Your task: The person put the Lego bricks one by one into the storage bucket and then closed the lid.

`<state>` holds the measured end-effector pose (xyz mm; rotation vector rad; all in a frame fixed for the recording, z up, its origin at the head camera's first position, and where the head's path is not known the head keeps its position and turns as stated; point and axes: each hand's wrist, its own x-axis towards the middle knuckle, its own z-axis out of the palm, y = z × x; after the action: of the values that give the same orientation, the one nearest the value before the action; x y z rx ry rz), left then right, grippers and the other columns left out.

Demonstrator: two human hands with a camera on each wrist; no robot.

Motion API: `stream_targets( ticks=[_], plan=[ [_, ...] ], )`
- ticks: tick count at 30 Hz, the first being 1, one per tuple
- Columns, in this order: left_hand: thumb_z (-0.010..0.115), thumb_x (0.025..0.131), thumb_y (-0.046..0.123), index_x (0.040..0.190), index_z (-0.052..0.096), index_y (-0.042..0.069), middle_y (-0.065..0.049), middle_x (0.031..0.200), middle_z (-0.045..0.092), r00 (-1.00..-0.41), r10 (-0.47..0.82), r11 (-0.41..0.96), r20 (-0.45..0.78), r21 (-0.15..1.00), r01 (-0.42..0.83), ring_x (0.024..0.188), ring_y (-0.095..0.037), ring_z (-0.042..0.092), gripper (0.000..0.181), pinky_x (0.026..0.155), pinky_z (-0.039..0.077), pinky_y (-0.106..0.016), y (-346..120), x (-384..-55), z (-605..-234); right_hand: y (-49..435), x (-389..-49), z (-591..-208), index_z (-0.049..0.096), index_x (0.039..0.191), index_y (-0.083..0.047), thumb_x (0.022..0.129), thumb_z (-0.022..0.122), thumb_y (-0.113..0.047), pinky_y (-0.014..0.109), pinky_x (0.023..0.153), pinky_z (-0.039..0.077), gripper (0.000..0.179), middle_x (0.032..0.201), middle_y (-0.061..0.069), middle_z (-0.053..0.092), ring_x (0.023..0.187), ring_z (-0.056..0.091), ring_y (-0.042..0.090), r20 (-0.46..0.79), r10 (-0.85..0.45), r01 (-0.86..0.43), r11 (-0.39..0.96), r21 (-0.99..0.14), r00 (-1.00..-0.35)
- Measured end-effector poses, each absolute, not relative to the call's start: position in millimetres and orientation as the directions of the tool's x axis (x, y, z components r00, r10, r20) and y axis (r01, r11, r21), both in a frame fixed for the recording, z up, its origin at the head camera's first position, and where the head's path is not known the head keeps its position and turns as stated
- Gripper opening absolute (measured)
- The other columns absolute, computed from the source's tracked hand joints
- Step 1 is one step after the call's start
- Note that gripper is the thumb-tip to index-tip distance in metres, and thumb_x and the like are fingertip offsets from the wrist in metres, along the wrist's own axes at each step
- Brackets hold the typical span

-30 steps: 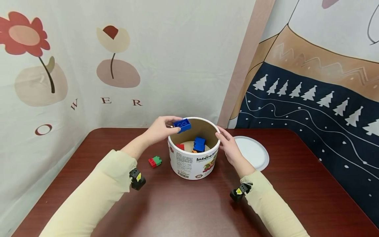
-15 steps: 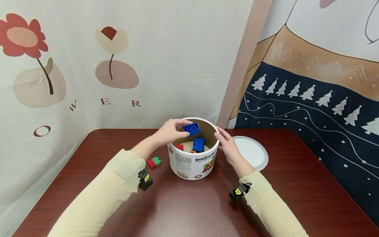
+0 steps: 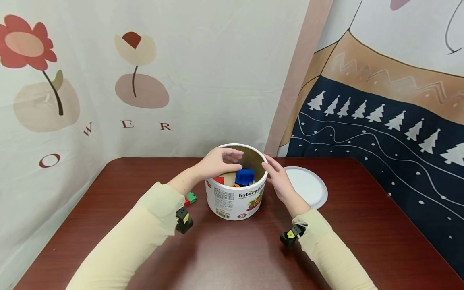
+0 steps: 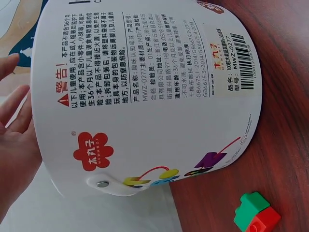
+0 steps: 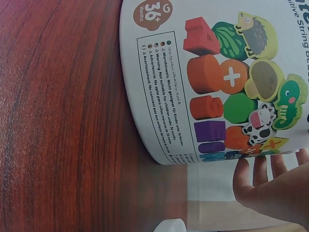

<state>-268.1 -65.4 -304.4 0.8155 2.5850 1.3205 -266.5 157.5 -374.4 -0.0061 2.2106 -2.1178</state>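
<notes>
Red-green piece [image 3: 191, 197] partly hidden by left sleeve [image 3: 127, 235]; blue bricks [image 3: 245, 177] blurred; bucket [image 4: 159, 130] cut off in both wrist views.

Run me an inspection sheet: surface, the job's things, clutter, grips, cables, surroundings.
Surface: reddish-brown table.
Job's things: white tub, upright; blue bricks, blurred, count unclear, and red piece inside; green-and-red piece on table; lid off, beside tub.
Clutter: nothing seen.
Grips: left grip over tub's opening, holding nothing; right grip holding tub's rim.
Cables: nothing seen.
Surroundings: printed backdrop behind table.
</notes>
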Motion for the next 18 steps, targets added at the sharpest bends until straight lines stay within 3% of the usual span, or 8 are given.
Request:
stream_targets(
  ticks=[11, 18],
  plan=[
    [0.067, 0.086, 0.023, 0.119, 0.061, 0.008, -0.014, 0.115, 0.065, -0.915, 0.305, 0.407, 0.264, 0.833, 0.376, 0.105, -0.024, 0.061, 0.037, 0.09, 0.051, -0.04, -96, -267, -302, 158, -268, -374, 0.036, 0.144, -0.014, 0.099, 0.045, -0.027, 0.05, 0.107, 0.035, 0.048, 0.15, 0.012, 0.033, 0.133, 0.037, 0.03, -0.044, -0.071, 0.041, 0.043, -0.998, -0.996],
    [0.067, 0.086, 0.026, 0.119, 0.061, 0.009, -0.013, 0.115, 0.065, -0.946, 0.214, 0.472, 0.242, 0.823, 0.317, 0.104, -0.024, 0.061, 0.037, 0.089, 0.049, -0.038, -133, -266, -321, 158, -267, -374, 0.038, 0.143, -0.016, 0.098, 0.046, -0.027, 0.05, 0.108, 0.034, 0.047, 0.15, 0.01, 0.034, 0.133, 0.037, 0.029, -0.059, -0.054, 0.056, 0.043, -0.997, -0.997]
  ],
)
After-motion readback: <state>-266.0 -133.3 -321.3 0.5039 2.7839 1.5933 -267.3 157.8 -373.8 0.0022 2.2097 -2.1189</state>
